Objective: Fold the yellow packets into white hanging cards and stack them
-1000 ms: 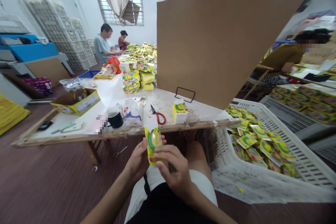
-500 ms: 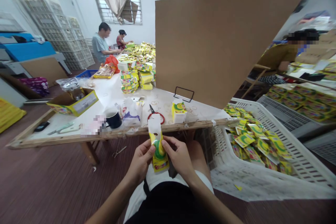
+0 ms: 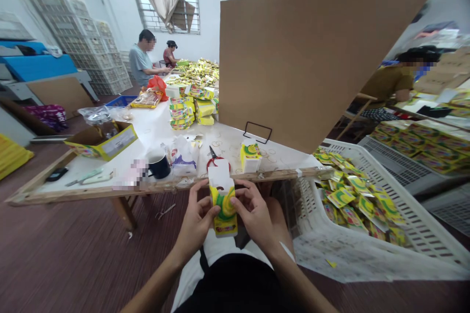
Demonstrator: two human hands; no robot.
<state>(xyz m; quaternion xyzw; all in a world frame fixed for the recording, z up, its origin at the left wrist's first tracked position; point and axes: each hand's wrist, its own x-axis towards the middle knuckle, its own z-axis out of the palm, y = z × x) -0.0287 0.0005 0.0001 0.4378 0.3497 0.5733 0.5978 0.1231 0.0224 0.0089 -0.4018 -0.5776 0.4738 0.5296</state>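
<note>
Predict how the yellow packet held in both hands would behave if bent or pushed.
The yellow packet is probably light, since the fingers hold just its sides. Its white top stands straight, suggesting fairly stiff card. Its straight-edged shape should discourage rolling.

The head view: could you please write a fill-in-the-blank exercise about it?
The left hand and the right hand hold one mainly green and ____ packet with a white top flap.
The ____-handled scissors lie on the table.
In this view, the dark mug stands to the ____ of the scissors.
The nearest white crate stands on the view's ____ side.

Missing words: yellow; red; left; right.
</note>
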